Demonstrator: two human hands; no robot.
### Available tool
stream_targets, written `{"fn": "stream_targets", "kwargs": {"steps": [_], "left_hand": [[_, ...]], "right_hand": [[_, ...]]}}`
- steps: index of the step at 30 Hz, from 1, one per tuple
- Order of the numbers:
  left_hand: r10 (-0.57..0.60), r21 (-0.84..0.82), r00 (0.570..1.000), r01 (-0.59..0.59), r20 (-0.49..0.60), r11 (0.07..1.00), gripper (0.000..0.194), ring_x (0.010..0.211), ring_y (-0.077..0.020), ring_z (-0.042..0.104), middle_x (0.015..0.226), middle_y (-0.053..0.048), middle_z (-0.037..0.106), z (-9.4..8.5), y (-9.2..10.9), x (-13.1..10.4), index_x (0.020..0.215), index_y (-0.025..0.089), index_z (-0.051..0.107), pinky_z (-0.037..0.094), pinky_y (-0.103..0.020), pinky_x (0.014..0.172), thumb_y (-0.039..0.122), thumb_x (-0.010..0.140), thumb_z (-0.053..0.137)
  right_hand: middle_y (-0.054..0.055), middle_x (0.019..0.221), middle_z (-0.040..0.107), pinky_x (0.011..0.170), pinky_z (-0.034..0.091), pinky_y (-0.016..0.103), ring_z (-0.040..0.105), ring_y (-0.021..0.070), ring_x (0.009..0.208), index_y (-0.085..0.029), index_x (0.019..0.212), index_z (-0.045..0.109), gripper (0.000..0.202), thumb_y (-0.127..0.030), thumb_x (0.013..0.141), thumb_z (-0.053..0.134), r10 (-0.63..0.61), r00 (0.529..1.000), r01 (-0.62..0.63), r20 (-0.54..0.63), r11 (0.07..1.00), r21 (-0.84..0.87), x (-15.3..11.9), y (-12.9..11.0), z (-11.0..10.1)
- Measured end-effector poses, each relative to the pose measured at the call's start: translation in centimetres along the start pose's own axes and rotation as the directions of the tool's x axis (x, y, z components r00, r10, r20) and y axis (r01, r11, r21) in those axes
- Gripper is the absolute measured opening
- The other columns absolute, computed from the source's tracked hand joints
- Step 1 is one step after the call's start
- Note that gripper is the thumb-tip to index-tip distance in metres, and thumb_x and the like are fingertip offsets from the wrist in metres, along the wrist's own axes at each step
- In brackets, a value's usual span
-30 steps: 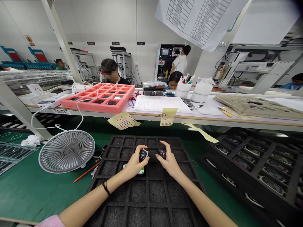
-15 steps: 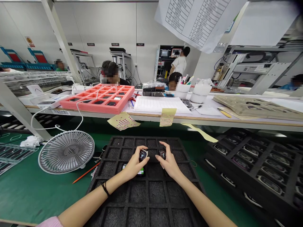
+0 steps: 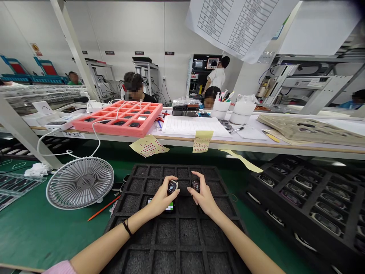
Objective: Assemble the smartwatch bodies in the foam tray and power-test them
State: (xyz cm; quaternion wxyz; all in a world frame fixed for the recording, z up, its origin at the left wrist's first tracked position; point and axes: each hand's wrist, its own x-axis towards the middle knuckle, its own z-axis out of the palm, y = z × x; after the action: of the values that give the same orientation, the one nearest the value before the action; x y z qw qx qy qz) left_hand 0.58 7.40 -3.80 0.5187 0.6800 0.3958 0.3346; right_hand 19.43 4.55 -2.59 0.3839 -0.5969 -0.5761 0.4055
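My left hand (image 3: pixel 164 196) is closed around a small smartwatch (image 3: pixel 172 187) with a light rim, its lit dial facing up toward me. In my right hand (image 3: pixel 204 196), a second, dark smartwatch (image 3: pixel 195 185) sits between thumb and fingers, also showing a lit face. Both watches are held apart from each other, over a black foam tray (image 3: pixel 187 229) divided into square compartments. A device with a bright green and white screen (image 3: pixel 170 206) lies in the tray, partly covered by my left wrist and hand. No straps can be made out on the held watches.
To the left stands a grey round fan (image 3: pixel 82 184), with an orange stick (image 3: pixel 103 208) beside it. Stacked black trays of watches (image 3: pixel 322 207) rise on the right. Above, a shelf carries a pink foam tray (image 3: pixel 119 129), papers (image 3: pixel 195 125) and pen pots (image 3: pixel 220 109). Co-workers sit beyond.
Both hands hold the two smartwatches in practically the same place. Only the camera view has shifted very slightly.
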Motion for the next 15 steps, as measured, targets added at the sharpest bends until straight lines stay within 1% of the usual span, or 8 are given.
{"fn": "stream_targets", "kwargs": {"steps": [8,15], "left_hand": [[0.017,0.007,1.000,-0.017,0.002,1.000,0.036,0.091,-0.0186,0.051,0.102,-0.005,0.053,0.09,-0.24,0.05,0.117,0.019,0.040,0.038,-0.028,0.081,0.032,0.085,0.050],[0.014,0.022,1.000,-0.015,0.009,1.000,0.036,0.089,-0.0183,0.051,0.099,-0.005,0.053,-0.01,-0.02,0.07,0.116,0.018,0.040,0.039,-0.029,0.080,0.034,0.085,0.048]], "right_hand": [[-0.006,0.059,0.046,0.051,0.039,0.023,0.045,0.0112,0.047,-0.019,0.133,0.031,0.056,-0.033,0.082,0.051,-0.014,1.000,0.013,-0.015,0.998,-0.067,0.11,0.34,-0.09],[-0.006,0.060,0.046,0.052,0.039,0.023,0.045,0.0114,0.048,-0.019,0.133,0.032,0.056,-0.035,0.083,0.051,-0.027,0.999,0.024,-0.026,0.995,-0.096,0.11,0.75,-0.02]]}}
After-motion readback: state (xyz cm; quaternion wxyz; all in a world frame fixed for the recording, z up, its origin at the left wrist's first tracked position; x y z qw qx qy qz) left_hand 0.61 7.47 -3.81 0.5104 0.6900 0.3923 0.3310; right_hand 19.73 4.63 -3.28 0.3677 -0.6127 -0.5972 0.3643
